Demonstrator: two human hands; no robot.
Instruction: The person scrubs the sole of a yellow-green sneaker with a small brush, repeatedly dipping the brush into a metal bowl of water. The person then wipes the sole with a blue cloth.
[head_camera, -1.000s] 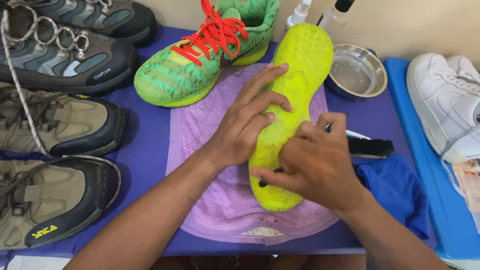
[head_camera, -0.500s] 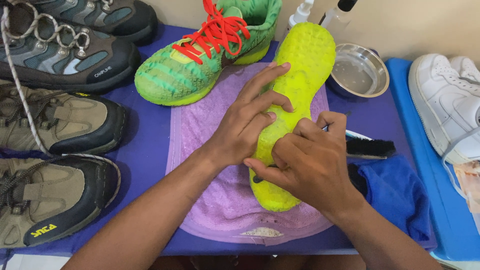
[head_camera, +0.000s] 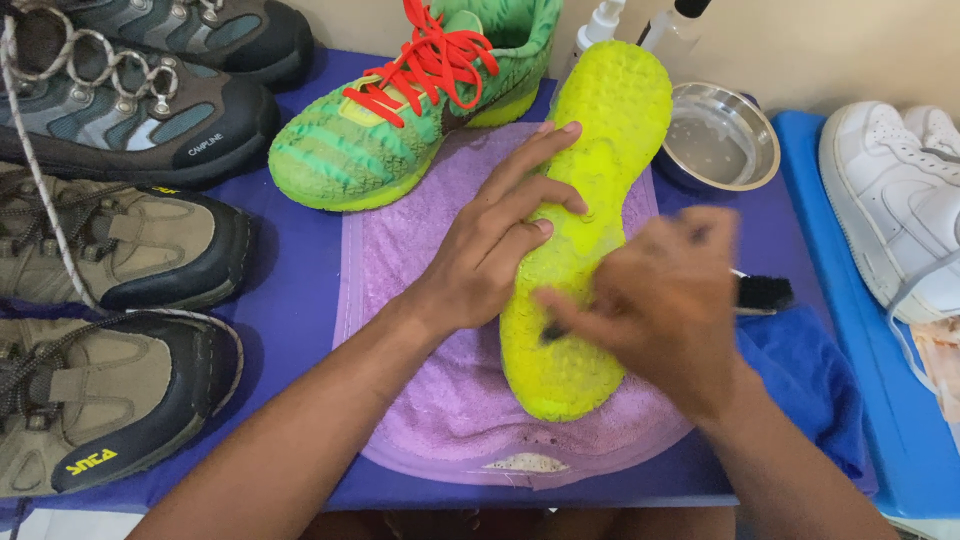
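Purple-blue cloth (head_camera: 300, 290) is covering the work table, with a pale plain wall running behind it; going left to right. Hiking boots (head_camera: 120, 250) in tan, grey and black are lying in a column down the far left edge, laces trailing, set apart from the working area. A green shoe with red laces (head_camera: 400, 120) is sitting upright at the top, its toe touching the lilac towel (head_camera: 440, 400); the towel is lying spread under the work, probably to cushion it and catch dirt. The left hand (head_camera: 490, 250) is pressing flat, fingers spread and not curled round anything, on the yellow-green sole (head_camera: 590, 230) of a second shoe, which is lying sole-up along the towel; this looks like bracing, to stop it sliding. The right hand (head_camera: 665, 300) is motion-blurred over the heel end of the sole, fingers drawn together on a small dark tool; what kind of tool I cannot tell. A dark brush (head_camera: 765, 293) is lying just beside that hand, above a blue rag (head_camera: 800, 370); a steel bowl (head_camera: 722, 140) and two bottles (head_camera: 640, 25) are standing behind; white sneakers (head_camera: 900, 200) are resting on a blue mat (head_camera: 900, 440) at far right.
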